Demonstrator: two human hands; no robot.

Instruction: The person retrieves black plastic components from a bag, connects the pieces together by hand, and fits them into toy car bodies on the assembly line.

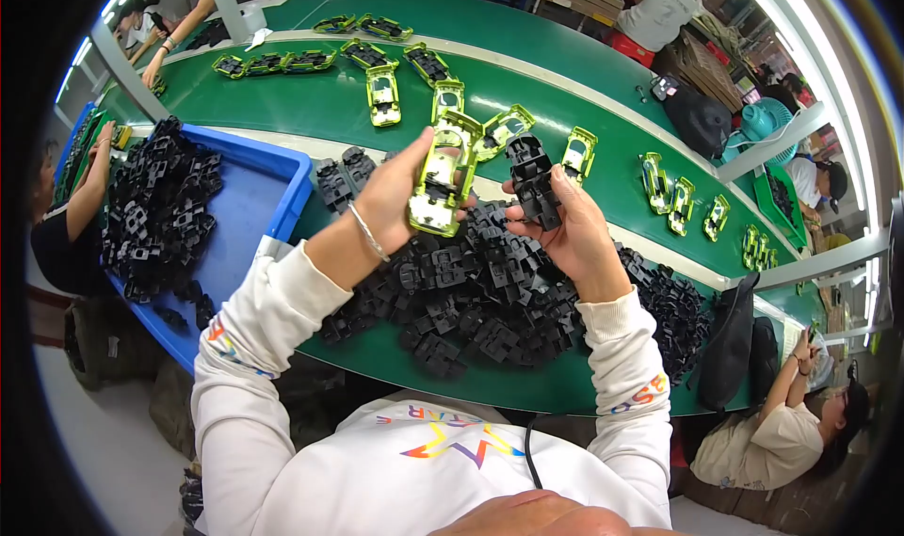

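My left hand (394,197) grips a lime-green toy car body shell (443,180), its hollow inside partly in sight. In my right hand (576,224) is a black plastic toy car interior part (533,180), held between thumb and fingers. The two pieces are apart, side by side above a large heap of black interior parts (480,291) on the green table. Just beyond my hands, more green car shells (383,96) lie on the green conveyor belt (311,94). One further green shell (578,152) rests close behind my right hand.
A blue tray (240,183) piled with black parts (160,211) stands at left. Small black pieces (669,305) are heaped at right, beside a black bag (725,343). White posts (772,141) rise along the belt. Co-workers sit at both sides, one person (772,423) at lower right.
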